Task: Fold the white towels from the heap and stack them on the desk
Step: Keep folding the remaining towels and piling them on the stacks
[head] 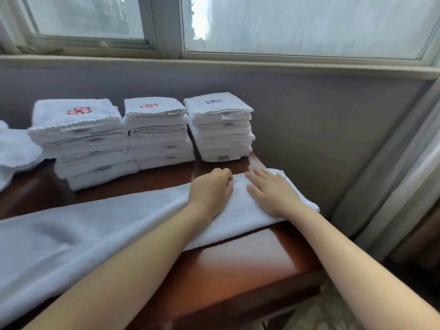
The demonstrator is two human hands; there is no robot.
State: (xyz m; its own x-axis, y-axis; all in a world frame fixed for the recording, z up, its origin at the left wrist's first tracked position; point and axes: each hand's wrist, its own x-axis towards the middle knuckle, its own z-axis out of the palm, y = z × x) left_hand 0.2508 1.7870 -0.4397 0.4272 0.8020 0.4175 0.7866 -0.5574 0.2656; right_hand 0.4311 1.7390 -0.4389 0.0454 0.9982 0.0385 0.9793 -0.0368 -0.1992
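Note:
A long white towel [90, 225], folded lengthwise, lies across the dark wooden desk [250, 265] from the lower left to the right end. My right hand [271, 191] lies flat with straight fingers on the towel's right end. Just left of it, my left hand [212, 189] rests on the towel with its fingers curled at the far edge, seemingly pinching the cloth. Behind the hands stand three stacks of folded white towels: the left stack [81, 144] and the middle stack [159, 136] carry red emblems, the right stack [223, 129] a blue one.
More loose white towel cloth [14, 153] lies at the far left edge of the desk. A grey wall and window sill [214, 63] run behind the stacks. A curtain [404, 163] hangs at the right, past the desk's end.

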